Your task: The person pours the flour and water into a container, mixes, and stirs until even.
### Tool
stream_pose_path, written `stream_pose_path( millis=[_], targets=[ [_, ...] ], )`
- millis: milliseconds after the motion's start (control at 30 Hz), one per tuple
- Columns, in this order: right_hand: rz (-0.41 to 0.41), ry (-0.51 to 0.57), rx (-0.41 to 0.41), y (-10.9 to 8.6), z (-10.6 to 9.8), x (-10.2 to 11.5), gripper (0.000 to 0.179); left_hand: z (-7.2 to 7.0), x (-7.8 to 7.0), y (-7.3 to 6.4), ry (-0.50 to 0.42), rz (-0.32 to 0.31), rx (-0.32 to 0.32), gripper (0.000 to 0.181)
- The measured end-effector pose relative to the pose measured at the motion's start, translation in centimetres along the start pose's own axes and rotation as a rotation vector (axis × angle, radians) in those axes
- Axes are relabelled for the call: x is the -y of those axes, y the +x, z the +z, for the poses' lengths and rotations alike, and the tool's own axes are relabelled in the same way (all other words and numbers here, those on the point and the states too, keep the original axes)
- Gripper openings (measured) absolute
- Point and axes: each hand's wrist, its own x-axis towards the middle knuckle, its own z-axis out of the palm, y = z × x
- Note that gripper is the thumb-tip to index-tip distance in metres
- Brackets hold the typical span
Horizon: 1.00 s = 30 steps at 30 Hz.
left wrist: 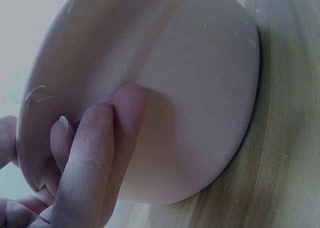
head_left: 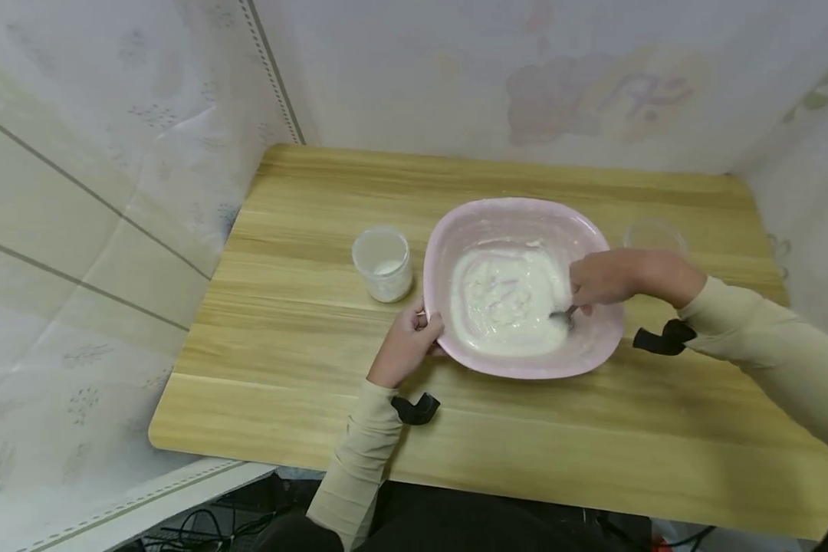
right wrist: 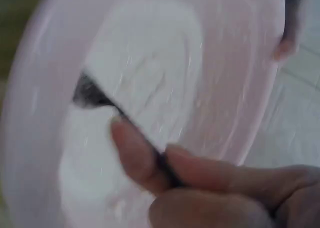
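Note:
A pink plastic basin (head_left: pixel 602 343) holds a thick, lumpy white mixture (head_left: pixel 507 299). My left hand (head_left: pixel 409 341) grips the basin's left rim, thumb (head_left: pixel 433 326) on top. In the left wrist view, the fingers (left wrist: pixel 90 148) lie against the basin's outer wall. With thumb and fingers, my right hand (head_left: pixel 607 277) pinches the thin handle of a metal spoon (right wrist: pixel 94 93) over the right side of the basin. The spoon's head dips into the mixture and is blurred in the right wrist view.
A clear jar (head_left: pixel 384 264) with white contents stands left of the basin. Behind my right wrist is a clear round container (head_left: pixel 655 234), partly hidden. The wooden table (head_left: pixel 283 307) meets patterned wall coverings at the back and left. Cables (head_left: pixel 210 529) lie below its front edge.

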Motion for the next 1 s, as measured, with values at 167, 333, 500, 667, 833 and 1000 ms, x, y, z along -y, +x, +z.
stream_pose_path(
  millis=[167,333,500,667,833,1000],
  targets=[
    [-0.089,0.186,0.018,1.9,0.6,1.8,0.036,-0.1,-0.1,0.1,0.001,0.005,-0.016,0.043],
    [-0.047,0.147,-0.141,3.0,-0.3,1.0,0.039,-0.1,0.0,0.2,-0.007,-0.003,-0.001,0.045],
    [0.057,-0.005,-0.289,3.3,-2.2,-1.2,0.035,-0.4,0.2,0.1,0.015,0.003,-0.011,0.046],
    [0.092,-0.055,-0.359,4.9,-2.5,-1.4,0.036,-0.5,0.5,-0.2,0.003,0.003,-0.01,0.05],
    [-0.064,-0.03,-0.324,6.7,-0.8,1.7,0.036,-0.2,0.7,-0.2,-0.017,-0.007,-0.01,0.051],
    [-0.144,-0.038,-0.077,5.9,0.9,4.1,0.031,0.1,0.6,-0.1,-0.026,-0.014,0.003,0.051]
  ],
)
